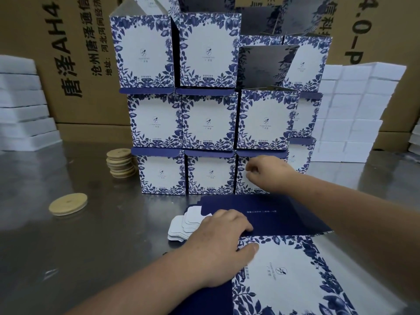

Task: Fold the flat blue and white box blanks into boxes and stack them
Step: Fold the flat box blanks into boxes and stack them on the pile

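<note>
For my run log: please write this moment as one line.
left hand: rests on flat blanks | right hand: at bottom-right box | stack: three rows

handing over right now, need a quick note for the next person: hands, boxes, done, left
Left hand: rests on the pile of flat blanks nearest the camera.
Right hand: fingers curled against the bottom-right box of the stack; grip unclear.
Done: folded boxes stacked three rows high behind the blanks.
Left: fold the blanks in the pile and add them to the stack.
</note>
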The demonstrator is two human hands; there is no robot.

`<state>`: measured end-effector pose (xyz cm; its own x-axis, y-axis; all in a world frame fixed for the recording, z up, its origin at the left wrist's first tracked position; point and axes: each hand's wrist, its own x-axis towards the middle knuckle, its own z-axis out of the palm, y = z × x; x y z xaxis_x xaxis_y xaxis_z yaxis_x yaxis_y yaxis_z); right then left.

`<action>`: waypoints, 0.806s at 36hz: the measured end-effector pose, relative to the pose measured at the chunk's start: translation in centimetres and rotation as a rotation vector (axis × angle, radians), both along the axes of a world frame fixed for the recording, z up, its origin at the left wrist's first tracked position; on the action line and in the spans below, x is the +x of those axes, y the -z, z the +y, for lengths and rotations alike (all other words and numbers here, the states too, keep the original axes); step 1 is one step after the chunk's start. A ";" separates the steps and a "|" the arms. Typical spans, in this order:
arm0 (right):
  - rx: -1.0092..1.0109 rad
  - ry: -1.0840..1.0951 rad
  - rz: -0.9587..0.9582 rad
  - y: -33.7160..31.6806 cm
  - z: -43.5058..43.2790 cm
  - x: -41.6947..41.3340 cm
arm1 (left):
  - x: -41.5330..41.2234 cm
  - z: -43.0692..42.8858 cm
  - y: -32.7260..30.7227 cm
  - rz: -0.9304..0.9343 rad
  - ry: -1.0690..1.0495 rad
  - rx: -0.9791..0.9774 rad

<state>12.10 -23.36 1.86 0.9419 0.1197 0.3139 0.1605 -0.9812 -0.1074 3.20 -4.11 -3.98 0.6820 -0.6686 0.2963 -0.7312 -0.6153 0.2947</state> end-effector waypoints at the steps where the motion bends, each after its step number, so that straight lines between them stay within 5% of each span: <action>1: 0.003 0.005 0.008 0.0 0.1 -0.1 | 0.0 0.0 0.0 -0.001 0.000 -0.001; 20: 0.082 -0.038 0.021 -1.3 0.5 -3.5 | -0.2 0.0 -0.3 0.020 -0.017 0.021; 29: 0.236 -0.082 0.250 -2.5 3.2 -10.6 | -0.2 -0.1 -0.5 0.019 -0.028 0.044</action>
